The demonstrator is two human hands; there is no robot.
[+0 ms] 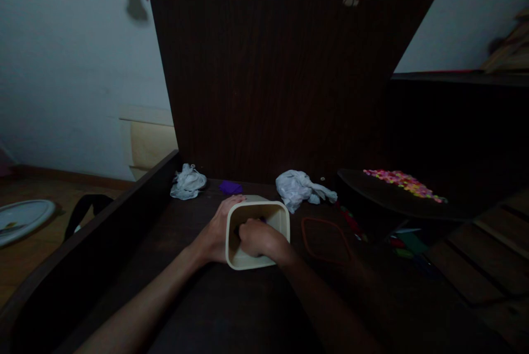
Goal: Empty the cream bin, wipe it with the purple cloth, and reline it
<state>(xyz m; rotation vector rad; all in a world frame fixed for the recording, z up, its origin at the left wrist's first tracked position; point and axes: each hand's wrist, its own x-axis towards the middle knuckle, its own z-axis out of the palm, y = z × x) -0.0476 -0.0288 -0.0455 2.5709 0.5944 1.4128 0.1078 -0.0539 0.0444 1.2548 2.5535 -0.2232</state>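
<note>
A cream-coloured square container is tilted on the dark wooden surface, its mouth facing me. My left hand grips its left side, with the fingertips over the upper edge. Inside the container is my right hand, its fingers curled; something dark or purple shows near the fingers, too dim to make out. Behind the container lies a purple folded piece. To the right, a reddish-brown square rim, like a lid, lies flat on the surface.
White crumpled plastic bags lie at the back left and back centre. A dark raised board edges the left side. Pink and yellow flowers rest on a dark corner shelf at right, small coloured items below it.
</note>
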